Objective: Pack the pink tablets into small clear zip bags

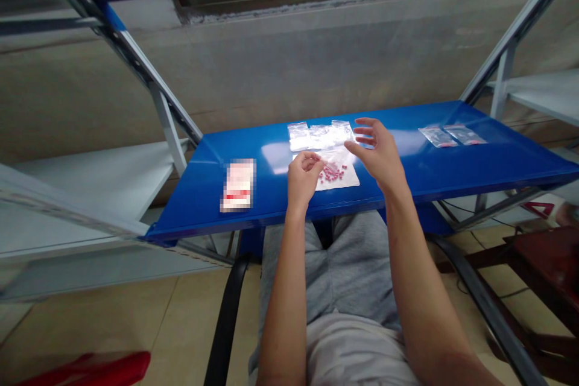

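While the left hand (304, 176) is curling its fingers down onto the small red beads (332, 174), the right hand (379, 151) is hovering just above the table with its fingers spread wide and holding nothing. Whether the left fingertips are really pinching a bead, I cannot tell; they are bent close together and touching the pile at its left edge. The beads are tiny, round and shiny, and they are lying in a loose heap on a flat white sheet (346, 180), near the front edge of the blue table (452, 175). This table top is looking smooth, glossy and like painted metal, and light is reflecting on it. Just behind the sheet, three small clear plastic bags (320, 135) are lying side by side, thin and wrinkled. Two more clear bags (451, 135), with something red at the bottom, are resting well apart on the right side. A blurred white and red packet (237, 184) is lying on the left side. Grey metal shelf frames (167, 114) are standing at both sides of the table.
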Available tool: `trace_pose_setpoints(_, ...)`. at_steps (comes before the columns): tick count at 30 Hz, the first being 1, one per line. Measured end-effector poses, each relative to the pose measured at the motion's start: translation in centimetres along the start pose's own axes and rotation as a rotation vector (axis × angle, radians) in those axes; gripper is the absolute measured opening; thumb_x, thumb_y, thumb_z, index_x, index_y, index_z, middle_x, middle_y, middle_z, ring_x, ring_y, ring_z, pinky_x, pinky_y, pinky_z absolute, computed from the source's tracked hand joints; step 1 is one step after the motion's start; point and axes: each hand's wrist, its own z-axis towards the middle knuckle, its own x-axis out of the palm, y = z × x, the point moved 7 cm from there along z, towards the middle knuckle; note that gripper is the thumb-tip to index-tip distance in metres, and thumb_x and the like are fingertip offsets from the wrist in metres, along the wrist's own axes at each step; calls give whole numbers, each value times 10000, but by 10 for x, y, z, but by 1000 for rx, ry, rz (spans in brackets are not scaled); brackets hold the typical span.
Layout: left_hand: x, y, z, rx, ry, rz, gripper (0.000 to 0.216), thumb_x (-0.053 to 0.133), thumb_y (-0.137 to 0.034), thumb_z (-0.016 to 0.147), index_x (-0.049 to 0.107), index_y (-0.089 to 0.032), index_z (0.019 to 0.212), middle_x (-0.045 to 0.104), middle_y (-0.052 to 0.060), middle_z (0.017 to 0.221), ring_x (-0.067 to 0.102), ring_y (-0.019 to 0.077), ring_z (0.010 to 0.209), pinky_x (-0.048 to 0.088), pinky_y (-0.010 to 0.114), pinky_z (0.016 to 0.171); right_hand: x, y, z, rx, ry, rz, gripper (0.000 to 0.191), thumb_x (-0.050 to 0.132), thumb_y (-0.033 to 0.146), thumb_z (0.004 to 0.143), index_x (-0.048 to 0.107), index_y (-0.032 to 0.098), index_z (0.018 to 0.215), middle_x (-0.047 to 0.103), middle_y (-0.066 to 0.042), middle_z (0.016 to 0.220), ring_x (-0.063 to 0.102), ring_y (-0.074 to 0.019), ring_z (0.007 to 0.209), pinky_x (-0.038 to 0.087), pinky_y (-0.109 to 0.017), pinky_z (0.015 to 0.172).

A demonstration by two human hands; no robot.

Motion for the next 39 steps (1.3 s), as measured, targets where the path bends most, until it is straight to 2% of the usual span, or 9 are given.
trace_pose_setpoints(3,-2,-5,-3,35,31,49,90,672,-190,766,654,-195,854,681,-16,732,631,135,672,478,235,645,10,23,-11,-134,93,-128,482,751,335,810,664,247,1275,686,-114,1342,622,-329,1259,490,-507,1058)
trace_pose_setpoints(5,-1,-10,-6,72,63,90,96,647,-177,790,688,-193,876,685,-13,736,623,133,669,482,239,655,19,30,-18,-178,180,-176,374,749,326,813,721,233,1174,724,-102,1285,638,-323,1239,472,-483,1073)
trace_pose_setpoints(10,6,-18,-11,145,171,113,135,617,-150,844,723,-184,920,743,26,869,669,146,773,516,253,740,31,17,-23,-7,336,-104,169,695,310,836,769,198,939,765,-46,796,710,-228,783,527,-348,760)
trace_pose_setpoints(12,7,-16,-11,137,184,88,158,637,-167,854,715,-187,990,743,27,870,674,147,768,517,252,731,31,9,-23,62,328,-25,174,695,316,816,762,184,908,723,-30,692,672,-201,676,502,-319,670)
trace_pose_setpoints(15,7,-10,-11,92,207,42,256,694,-233,854,687,-185,1105,735,24,821,680,155,746,515,253,696,27,2,-23,142,276,114,182,718,352,776,730,180,833,713,-33,698,656,-183,662,492,-293,623)
trace_pose_setpoints(18,10,-5,-12,41,271,5,191,715,-274,846,706,-166,1003,738,38,796,688,162,732,522,264,690,20,-3,-23,207,211,209,213,744,388,751,695,190,811,703,-27,713,650,-172,674,495,-275,608)
trace_pose_setpoints(22,10,-4,-12,22,262,-18,129,719,-267,826,723,-161,899,744,48,802,690,168,745,533,278,711,15,-6,-26,275,235,263,264,765,425,746,663,193,819,710,-35,750,672,-182,732,511,-272,625)
trace_pose_setpoints(31,8,-3,-12,25,213,4,128,733,-269,806,728,-167,883,719,28,778,669,155,715,533,275,701,17,-7,-30,280,332,226,327,736,509,803,647,197,832,731,-55,814,674,-186,764,537,-287,649)
trace_pose_setpoints(39,10,1,-15,-93,168,-38,265,758,-369,824,728,-171,997,752,43,784,700,173,721,526,282,692,14,-19,-28,325,188,288,354,758,532,756,626,211,822,724,-37,752,705,-198,757,549,-276,629)
